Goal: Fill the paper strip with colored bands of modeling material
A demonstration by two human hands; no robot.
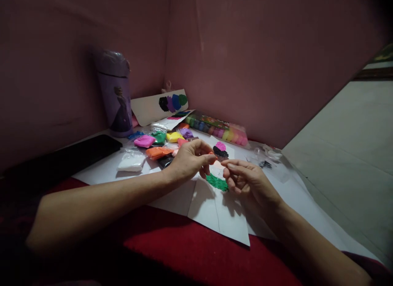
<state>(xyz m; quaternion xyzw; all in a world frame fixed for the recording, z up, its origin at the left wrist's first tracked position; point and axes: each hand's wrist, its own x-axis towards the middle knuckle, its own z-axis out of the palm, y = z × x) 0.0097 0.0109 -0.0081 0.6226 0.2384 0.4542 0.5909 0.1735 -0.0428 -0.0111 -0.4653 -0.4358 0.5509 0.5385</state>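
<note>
Orange clay [211, 153] seemingly pinched mid-frame, my left hand [188, 160] | right hand [249, 177] apart, fingertips meeting | shaping, I judge; next needs gentleness

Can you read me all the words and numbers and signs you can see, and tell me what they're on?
There are none I can read.
Tall purple bottle: a printed figure in a long dress, but no readable letters.
Long clear plastic box of colourful pieces: any printing is too blurred to read.
Small clear plastic packets with bright contents: too blurred for any print.
White paper with pink, black and green patches: no letters I can see.
</note>
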